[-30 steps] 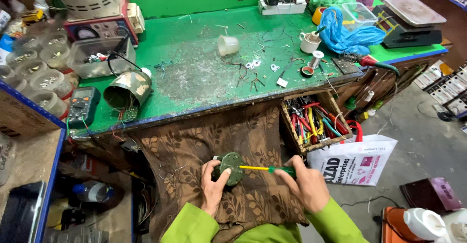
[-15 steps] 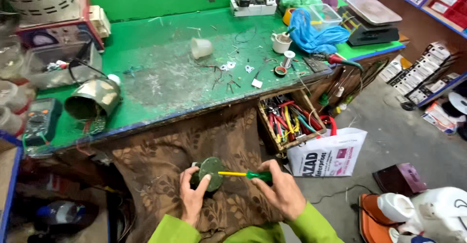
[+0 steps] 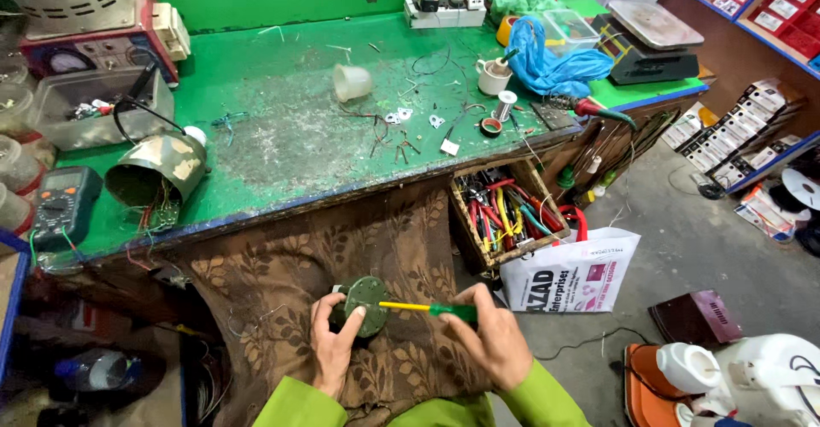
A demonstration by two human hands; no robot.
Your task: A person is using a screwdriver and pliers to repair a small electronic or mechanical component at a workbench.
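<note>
Both hands work over the lap: left hand closed on the round green disc, right hand closed on the screwdriver, tip at the disc face, fastener work apparently unfinished

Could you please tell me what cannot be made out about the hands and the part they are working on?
- Screwdriver tip, head view: too small to see its seating on the round green part.
- Part's underside: hidden by the left hand.
- Screwdriver handle end: covered by the right hand.

white printed bag on floor, boxed packages right
</note>
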